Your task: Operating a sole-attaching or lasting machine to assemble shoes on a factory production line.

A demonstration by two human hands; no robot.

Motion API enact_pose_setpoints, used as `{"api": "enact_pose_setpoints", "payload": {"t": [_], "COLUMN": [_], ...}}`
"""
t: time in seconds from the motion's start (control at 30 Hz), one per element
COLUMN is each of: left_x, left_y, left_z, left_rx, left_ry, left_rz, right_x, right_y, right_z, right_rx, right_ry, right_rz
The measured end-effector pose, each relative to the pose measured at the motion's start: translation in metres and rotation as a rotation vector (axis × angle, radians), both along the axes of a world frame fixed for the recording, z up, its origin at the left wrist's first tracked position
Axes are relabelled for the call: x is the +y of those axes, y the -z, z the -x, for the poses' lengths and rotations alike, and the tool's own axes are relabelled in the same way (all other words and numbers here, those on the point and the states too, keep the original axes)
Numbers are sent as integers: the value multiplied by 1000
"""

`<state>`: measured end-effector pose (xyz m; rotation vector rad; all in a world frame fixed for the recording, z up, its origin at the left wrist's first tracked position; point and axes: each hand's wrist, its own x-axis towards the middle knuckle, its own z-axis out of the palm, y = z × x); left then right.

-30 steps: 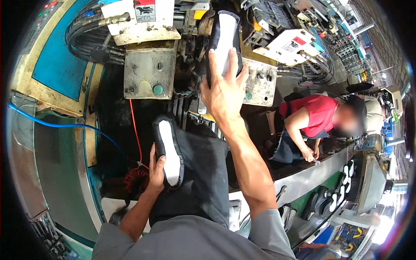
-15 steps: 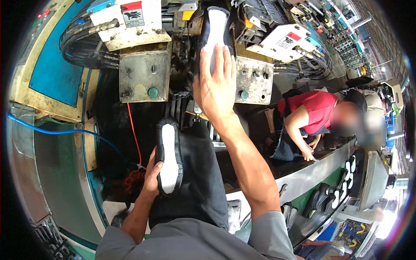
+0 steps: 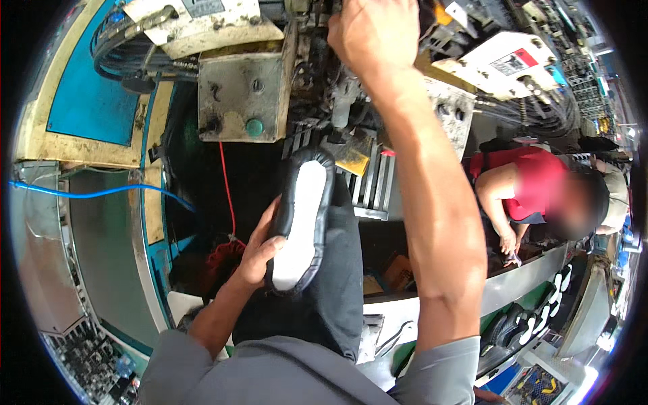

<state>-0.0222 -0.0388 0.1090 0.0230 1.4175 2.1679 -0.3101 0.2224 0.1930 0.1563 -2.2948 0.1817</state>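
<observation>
My left hand [image 3: 257, 257] grips a black shoe upper [image 3: 320, 223] along its left side, thumb on the white sole-side face. The upper stands lengthwise over my dark trousers, its white bottom facing me. At the top edge, my right hand [image 3: 378, 34] reaches into the machine between the two control boxes. Its back faces me, and the fingers are cut off or hidden, so what it touches does not show. Below that hand lie the machine's dirty metal parts and a yellow block [image 3: 355, 162].
A control box [image 3: 236, 94] with a green button stands left of the machine. Black hoses [image 3: 111, 54] and a blue hose [image 3: 101, 192] run at the left. At the right, a co-worker in red [image 3: 530, 179] sits beside a metal-edged conveyor [image 3: 526, 280] carrying several black shoes [image 3: 513, 331].
My right hand has left the white face of a second upper in the machine and moved up to the frame's edge; that upper no longer shows. The held upper has tilted rightward. The view has shifted.
</observation>
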Motion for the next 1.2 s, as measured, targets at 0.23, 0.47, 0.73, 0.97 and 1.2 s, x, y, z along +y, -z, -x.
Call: {"api": "enact_pose_setpoints", "payload": {"t": [0.23,0.47,0.73,0.97,1.2], "left_x": [13,2,-5,-26,-106], "left_y": [-1,-4,-29,-38,-34], "left_z": [7,-8,-60,-108,-155], "left_rx": [31,-29,70,419,87], "left_ry": [-24,-67,111,100,-144], "left_rz": [9,-112,-49,379,409], "right_x": [23,-5,-75,-97,-145], "right_y": [7,-36,60,54,60], "right_z": [5,-113,-354,-382,-396], "right_rx": [-52,-58,-809,-766,-1191], "right_ry": [-157,-327,-335,-334,-436], "right_rz": [124,204,2097,1628,1746]}}
